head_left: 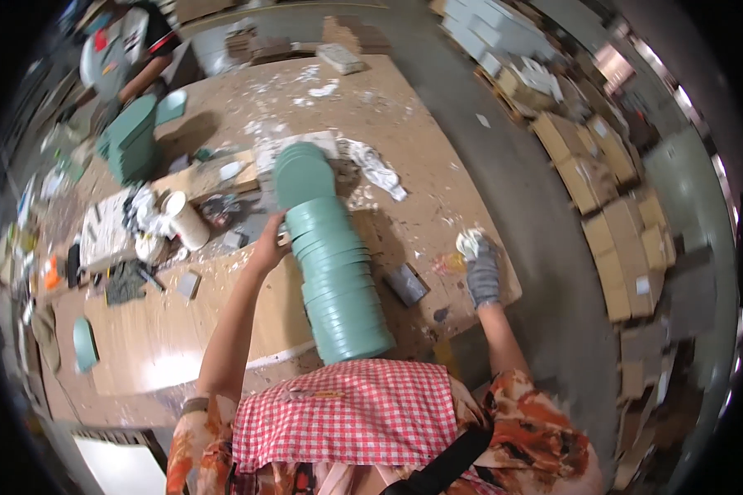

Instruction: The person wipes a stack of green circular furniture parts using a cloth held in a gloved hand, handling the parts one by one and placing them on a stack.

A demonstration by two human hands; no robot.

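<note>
A long leaning row of stacked green pieces [338, 280] with rounded ends lies in front of me, from my apron to the middle of the table. Against its left side is my bare left hand [268, 246], its fingers curled at the edge of the pieces and partly hidden there. My right hand [482, 280], in a grey glove, is closed on a crumpled white rag [470, 243] near the table's right edge. Just left of that rag lies a small clear bottle [449, 264] with yellowish contents. A dark grey block [406, 285] sits between the row and my right hand.
A white cup [185, 221], a grey glove [125, 282] and a wooden board [157, 330] are on the left. Another white rag [376, 169] lies beyond the row. Across the table a person [128, 58] handles another green stack [132, 140]. Cardboard boxes [623, 256] stand right of the aisle.
</note>
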